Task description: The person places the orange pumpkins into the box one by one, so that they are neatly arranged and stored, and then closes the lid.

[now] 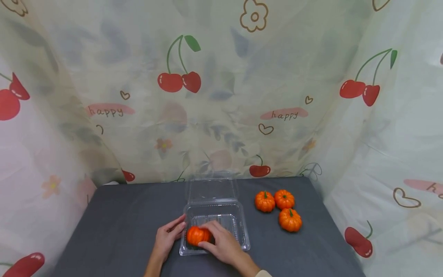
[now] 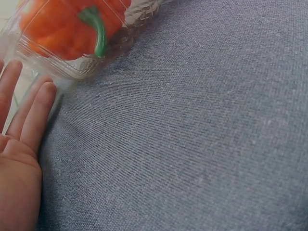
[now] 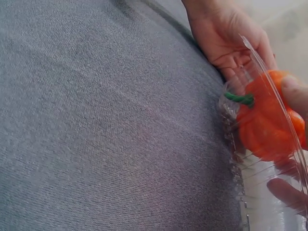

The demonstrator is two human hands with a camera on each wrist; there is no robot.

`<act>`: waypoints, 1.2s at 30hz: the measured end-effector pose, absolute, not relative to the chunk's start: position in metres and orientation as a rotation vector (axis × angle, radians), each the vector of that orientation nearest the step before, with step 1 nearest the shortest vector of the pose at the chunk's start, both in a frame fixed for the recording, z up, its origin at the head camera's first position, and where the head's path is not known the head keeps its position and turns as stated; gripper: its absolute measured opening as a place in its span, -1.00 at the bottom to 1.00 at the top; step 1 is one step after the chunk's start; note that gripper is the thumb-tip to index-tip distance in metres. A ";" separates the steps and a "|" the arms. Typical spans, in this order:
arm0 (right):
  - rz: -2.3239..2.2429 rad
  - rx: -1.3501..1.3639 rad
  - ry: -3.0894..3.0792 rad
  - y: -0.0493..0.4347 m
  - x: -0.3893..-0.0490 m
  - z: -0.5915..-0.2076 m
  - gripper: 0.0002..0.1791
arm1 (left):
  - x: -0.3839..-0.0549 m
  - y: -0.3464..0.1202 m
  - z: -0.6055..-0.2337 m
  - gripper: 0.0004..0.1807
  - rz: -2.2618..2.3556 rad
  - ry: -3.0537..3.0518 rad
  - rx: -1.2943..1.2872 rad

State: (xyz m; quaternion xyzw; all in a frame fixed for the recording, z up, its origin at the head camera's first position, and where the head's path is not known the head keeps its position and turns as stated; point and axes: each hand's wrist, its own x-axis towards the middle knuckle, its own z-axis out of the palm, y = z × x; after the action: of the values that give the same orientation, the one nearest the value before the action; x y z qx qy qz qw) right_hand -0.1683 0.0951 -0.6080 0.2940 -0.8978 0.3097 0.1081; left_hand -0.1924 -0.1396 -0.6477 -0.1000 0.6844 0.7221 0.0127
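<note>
A small orange toy pumpkin [image 1: 195, 235] lies in the near left corner of a clear plastic box [image 1: 245, 233]. My right hand [image 1: 224, 242] reaches in from the right and grips the pumpkin between thumb and fingers. In the right wrist view, the pumpkin [image 3: 260, 130] shows through the clear wall, its green stem turned toward the near side. My left hand [image 1: 165, 237] is at the box's left side, its fingertips by the rim. Fairly straight fingers [image 2: 38, 113] appear beside the box corner in the left wrist view.
Three more orange toy pumpkins [image 1: 290, 220] sit grouped on the dark grey tabletop [image 1: 131, 215], right of the box. The box's hinged clear lid [image 1: 212, 189] is folded open toward the back. A cherry-patterned curtain [image 1: 214, 115] encloses the table's back and sides.
</note>
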 end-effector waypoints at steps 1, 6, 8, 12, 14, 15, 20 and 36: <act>0.907 0.863 -2.648 0.095 -0.168 -0.608 -0.47 | -0.192 -0.140 -0.648 -0.50 2.254 2.131 -0.317; 0.913 0.833 -2.708 0.094 -0.167 -0.606 -0.42 | -0.191 -0.139 -0.649 -0.47 2.266 2.137 -0.312; 0.912 0.830 -2.724 0.095 -0.166 -0.606 -0.42 | -0.191 -0.139 -0.650 -0.47 2.270 2.132 -0.311; 0.929 0.853 -2.725 0.096 -0.166 -0.606 -0.46 | -0.191 -0.139 -0.652 -0.47 2.278 2.117 -0.320; 0.945 0.867 -2.718 0.096 -0.167 -0.606 -0.48 | -0.191 -0.140 -0.652 -0.47 2.281 2.110 -0.325; 0.955 0.870 -2.715 0.096 -0.167 -0.606 -0.48 | -0.191 -0.140 -0.652 -0.46 2.282 2.108 -0.327; 0.972 0.858 -2.704 0.096 -0.168 -0.608 -0.52 | -0.191 -0.140 -0.653 -0.46 2.285 2.092 -0.329; 1.005 0.794 -2.861 0.095 -0.171 -0.605 -0.41 | -0.192 -0.139 -0.649 -0.46 2.308 2.082 -0.312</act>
State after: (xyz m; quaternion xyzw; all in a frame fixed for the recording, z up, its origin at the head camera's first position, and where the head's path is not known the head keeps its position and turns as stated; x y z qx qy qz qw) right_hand -0.1711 0.0949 -0.6052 0.2533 -0.9127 0.3207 0.0032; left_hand -0.1917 -0.1393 -0.6495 -0.0998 0.6665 0.7387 0.0086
